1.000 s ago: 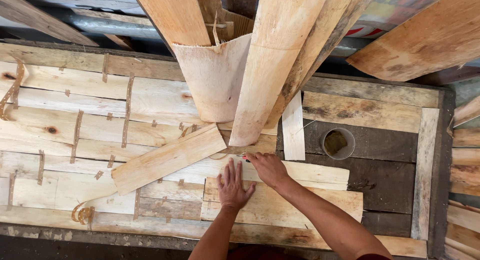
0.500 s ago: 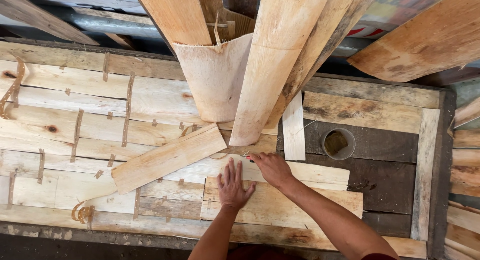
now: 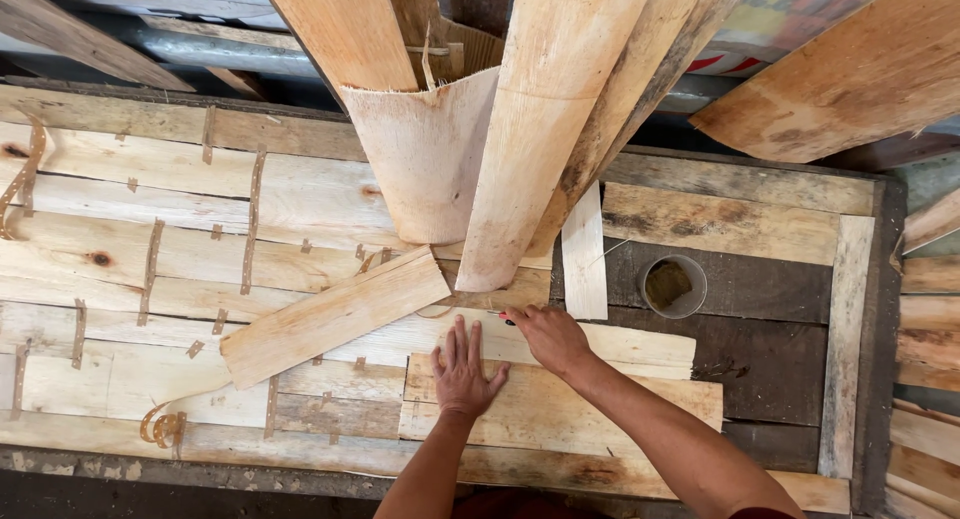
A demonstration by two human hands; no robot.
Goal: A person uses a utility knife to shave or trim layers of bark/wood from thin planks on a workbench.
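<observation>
My left hand (image 3: 465,369) lies flat with fingers spread on a pale thin wooden sheet (image 3: 590,409) on the work table. My right hand (image 3: 548,336) rests just to its right on the long pale sheet above (image 3: 640,347), its fingers curled around a small dark tool (image 3: 506,320) whose tip points left. What kind of tool it is cannot be made out. A loose pale board (image 3: 335,314) lies at an angle just left of both hands, touching neither.
Many thin sheets joined with brown tape strips (image 3: 150,269) cover the table's left. Tall slabs (image 3: 545,129) and a curved sheet (image 3: 425,159) lean in from the far side. A small round tin (image 3: 672,285) stands on dark boards (image 3: 770,349) at right, beside a narrow strip (image 3: 584,254).
My right hand has shifted slightly to the right along the sheet. My left hand stays pressed flat in the same place.
</observation>
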